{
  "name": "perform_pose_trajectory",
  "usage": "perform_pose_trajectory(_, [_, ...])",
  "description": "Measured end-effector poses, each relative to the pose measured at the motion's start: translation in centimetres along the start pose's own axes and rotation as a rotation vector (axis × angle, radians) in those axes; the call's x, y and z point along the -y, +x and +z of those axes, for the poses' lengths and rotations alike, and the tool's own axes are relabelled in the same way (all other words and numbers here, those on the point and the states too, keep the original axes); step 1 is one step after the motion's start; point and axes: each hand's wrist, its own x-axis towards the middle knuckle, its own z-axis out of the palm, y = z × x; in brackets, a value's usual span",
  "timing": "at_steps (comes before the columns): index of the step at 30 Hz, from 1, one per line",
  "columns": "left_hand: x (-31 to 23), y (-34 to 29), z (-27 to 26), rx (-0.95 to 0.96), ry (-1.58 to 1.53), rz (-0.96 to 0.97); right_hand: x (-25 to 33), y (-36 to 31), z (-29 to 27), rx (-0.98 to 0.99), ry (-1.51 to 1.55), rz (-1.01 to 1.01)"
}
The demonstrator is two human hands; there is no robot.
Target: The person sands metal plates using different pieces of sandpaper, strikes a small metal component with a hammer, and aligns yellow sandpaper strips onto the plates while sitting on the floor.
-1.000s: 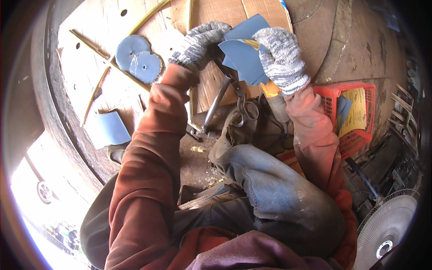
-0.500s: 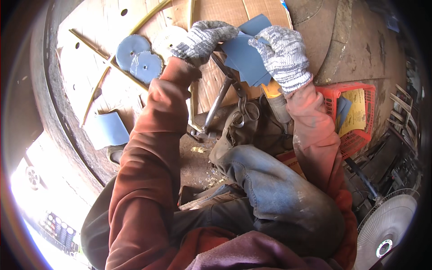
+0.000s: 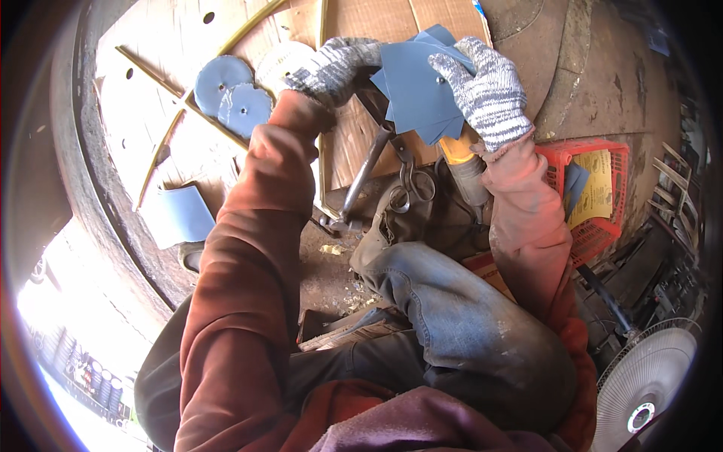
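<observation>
A fanned stack of blue-grey square sheets, sandpaper by its look [image 3: 418, 94], is between my gloved hands. A small dark spot, maybe a hole or a pin tip, shows in the top sheet near my right thumb. My right hand [image 3: 489, 94] grips the stack's upper right edge, thumb on top. My left hand [image 3: 331, 68] is closed at the stack's left edge; its fingertips are hidden. To its left lie two overlapping round blue discs [image 3: 245, 109] with small centre holes, beside a pale disc [image 3: 282, 64] partly under my hand.
Scissors [image 3: 410, 184] and a hammer [image 3: 365, 177] lie below the stack, near a grey and yellow cylindrical tool [image 3: 465, 177]. A red plastic basket [image 3: 617, 162] holds yellow and blue sheets. More blue sheets [image 3: 184, 215] lie left. A fan [image 3: 648, 384] stands lower right.
A square sheet with the dark spot now lies uppermost, where a round-edged one showed before. My right hand has shifted slightly right, its thumb and fingers wider apart.
</observation>
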Motion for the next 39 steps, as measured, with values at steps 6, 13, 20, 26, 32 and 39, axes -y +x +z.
perform_pose_trajectory(6, [-2.0,-0.5,-0.1,-0.038,0.309,0.036,-0.8,0.4,0.3,0.008,-0.018,0.015])
perform_pose_trajectory(13, [-5.7,-0.1,1.3,-0.132,-0.223,-0.218,-1.2,0.6,0.2,0.031,-0.018,0.064])
perform_pose_trajectory(20, [-7.1,-1.3,6.0,-0.325,-0.035,-0.333,-0.9,1.2,-1.0,-0.094,-0.234,-0.257])
perform_pose_trajectory(26, [-6.2,-1.2,6.3,-0.409,0.380,0.015,1.6,3.2,-1.9,0.113,-0.454,-0.712])
perform_pose_trajectory(32, [-8.1,-1.7,5.9,-0.279,-0.032,-0.195,0.2,1.3,-1.0,0.034,-0.550,-0.704])
perform_pose_trajectory(39, [-5.0,-3.0,4.0,-0.477,-0.848,-0.304,-0.6,0.8,0.4,-0.049,-0.456,-0.762])
